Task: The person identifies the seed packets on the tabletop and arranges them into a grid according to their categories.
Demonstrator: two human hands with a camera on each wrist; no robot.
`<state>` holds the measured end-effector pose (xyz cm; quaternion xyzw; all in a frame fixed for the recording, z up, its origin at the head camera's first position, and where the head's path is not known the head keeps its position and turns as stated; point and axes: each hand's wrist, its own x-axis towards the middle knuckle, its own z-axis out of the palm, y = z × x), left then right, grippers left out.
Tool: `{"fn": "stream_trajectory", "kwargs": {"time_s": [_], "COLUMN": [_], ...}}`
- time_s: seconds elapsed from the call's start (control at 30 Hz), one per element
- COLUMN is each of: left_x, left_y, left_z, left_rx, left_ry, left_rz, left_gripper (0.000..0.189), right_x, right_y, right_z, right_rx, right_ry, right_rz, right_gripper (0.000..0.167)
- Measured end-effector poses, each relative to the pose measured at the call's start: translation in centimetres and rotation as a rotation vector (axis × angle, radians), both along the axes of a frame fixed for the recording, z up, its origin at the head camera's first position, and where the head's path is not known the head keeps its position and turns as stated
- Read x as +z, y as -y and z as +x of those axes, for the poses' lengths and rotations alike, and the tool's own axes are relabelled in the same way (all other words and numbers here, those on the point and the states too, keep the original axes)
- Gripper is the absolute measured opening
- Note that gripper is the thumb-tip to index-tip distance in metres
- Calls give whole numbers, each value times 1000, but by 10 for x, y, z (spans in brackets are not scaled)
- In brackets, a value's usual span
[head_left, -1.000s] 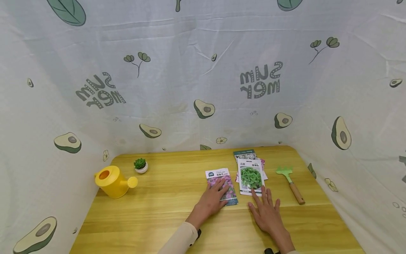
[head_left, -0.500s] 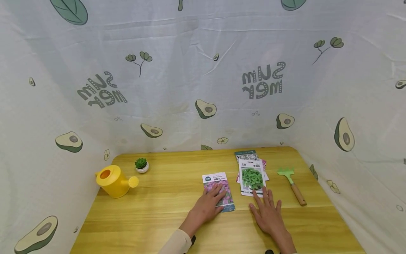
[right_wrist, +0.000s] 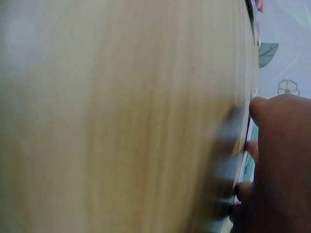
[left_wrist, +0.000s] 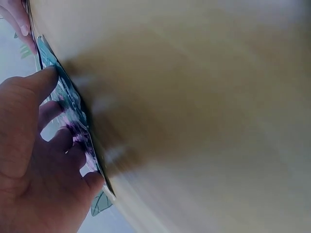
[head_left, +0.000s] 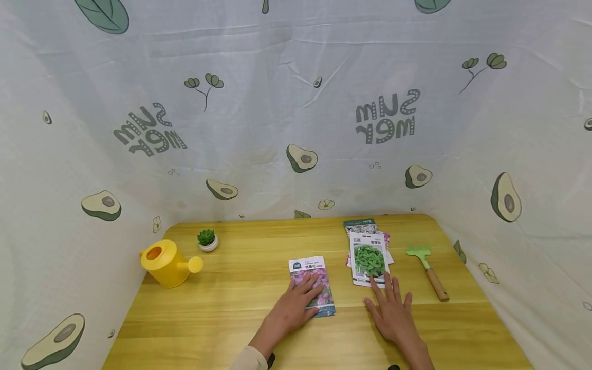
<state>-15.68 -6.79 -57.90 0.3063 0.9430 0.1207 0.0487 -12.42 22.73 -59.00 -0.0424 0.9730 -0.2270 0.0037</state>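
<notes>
My left hand (head_left: 292, 304) lies spread on a seed packet with pink flowers (head_left: 326, 294), which is flat on the table left of the other packets. In the left wrist view, thumb and fingertips of the left hand (left_wrist: 43, 155) touch the face of the pink-flower packet (left_wrist: 73, 104). My right hand (head_left: 392, 314) rests with fingers spread, its fingertips at the lower edge of a white seed packet with green leaves (head_left: 368, 260). That packet overlaps a dark-topped packet (head_left: 361, 226) and a pink one behind it. The right wrist view shows the right hand (right_wrist: 282, 155) low over the wood.
A small hand rake (head_left: 428, 272) with green tines and wooden handle lies to the right. At the left stand a yellow watering can (head_left: 167, 264) and a potted succulent (head_left: 207, 240). A printed curtain (head_left: 259, 128) surrounds the wooden table (head_left: 222, 318) at back and sides.
My left hand has slid the pink-flower packet leftward and toward me, away from the leafy packet. The right hand has stayed at the leafy packet's lower edge.
</notes>
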Motion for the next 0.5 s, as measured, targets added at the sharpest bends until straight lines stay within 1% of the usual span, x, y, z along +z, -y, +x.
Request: {"fn": "stream_trajectory", "kwargs": {"time_s": [0.17, 0.37, 0.5], "left_x": [-1, 2, 2], "left_y": [7, 14, 18], "left_z": [5, 11, 14], "left_rx": [-9, -28, -25], "left_ry": [2, -14, -3], "left_rz": [8, 39, 39], "left_gripper": [63, 62, 63], "right_x": [-1, 0, 0], "right_y": [-1, -1, -1], "right_z": [-1, -1, -2], "right_rx": [2, 5, 3], "right_ry": [9, 30, 38], "right_rz": [-6, -7, -10], "right_gripper": [65, 66, 67]}}
